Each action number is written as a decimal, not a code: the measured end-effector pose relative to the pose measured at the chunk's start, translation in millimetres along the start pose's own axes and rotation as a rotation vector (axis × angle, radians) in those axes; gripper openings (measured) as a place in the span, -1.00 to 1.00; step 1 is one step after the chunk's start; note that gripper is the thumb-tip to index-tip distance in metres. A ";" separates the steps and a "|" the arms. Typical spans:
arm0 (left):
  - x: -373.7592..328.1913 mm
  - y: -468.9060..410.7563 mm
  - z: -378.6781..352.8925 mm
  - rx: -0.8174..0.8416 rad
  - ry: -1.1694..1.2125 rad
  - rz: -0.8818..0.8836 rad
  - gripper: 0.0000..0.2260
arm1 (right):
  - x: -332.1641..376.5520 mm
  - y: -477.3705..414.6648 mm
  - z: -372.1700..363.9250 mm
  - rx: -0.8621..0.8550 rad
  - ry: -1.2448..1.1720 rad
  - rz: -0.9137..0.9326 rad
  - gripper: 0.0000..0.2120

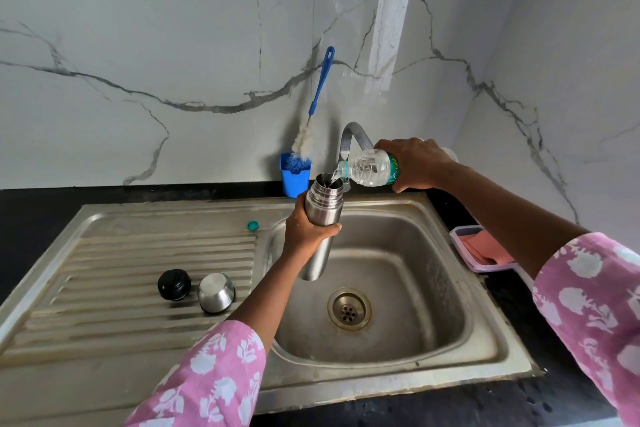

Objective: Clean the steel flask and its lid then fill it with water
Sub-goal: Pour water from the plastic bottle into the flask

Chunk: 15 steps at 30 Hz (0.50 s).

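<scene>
Steel flask (323,206) being filled from a plastic bottle (370,168) over a sink (443,288).
Left hand (308,229) wraps round the flask's middle, holding it nearly upright above the basin, likely so spills drain away. Right hand (415,163) clasps the tipped bottle, its neck just over the flask's mouth. Black stopper (174,284) and steel cup lid (215,292) lie side by side on the ribbed drainboard (121,253), below a marble-patterned wall (138,28).

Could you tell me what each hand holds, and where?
Left hand: steel flask, around its middle. Right hand: plastic bottle, around its labelled lower body.
</scene>
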<state>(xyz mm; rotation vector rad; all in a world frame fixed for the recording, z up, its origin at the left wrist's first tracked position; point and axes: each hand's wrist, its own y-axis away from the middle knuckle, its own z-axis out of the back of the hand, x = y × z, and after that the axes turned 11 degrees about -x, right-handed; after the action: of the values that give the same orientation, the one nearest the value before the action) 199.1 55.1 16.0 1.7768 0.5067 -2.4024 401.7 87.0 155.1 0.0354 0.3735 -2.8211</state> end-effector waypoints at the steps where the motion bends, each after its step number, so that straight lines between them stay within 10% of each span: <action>1: 0.0 -0.1 0.2 -0.001 -0.001 0.002 -0.40 | 0.2 -0.4 -0.1 -0.001 0.002 0.002 -0.32; 15: 3.0 2.9 3.3 -0.023 0.011 0.013 -0.39 | 4.7 -2.6 1.0 -0.005 0.015 0.009 -0.32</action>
<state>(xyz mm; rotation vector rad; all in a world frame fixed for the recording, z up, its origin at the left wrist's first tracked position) 196.1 51.6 13.5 1.7790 0.5206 -2.3700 396.5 87.8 156.4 0.0574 0.3825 -2.8120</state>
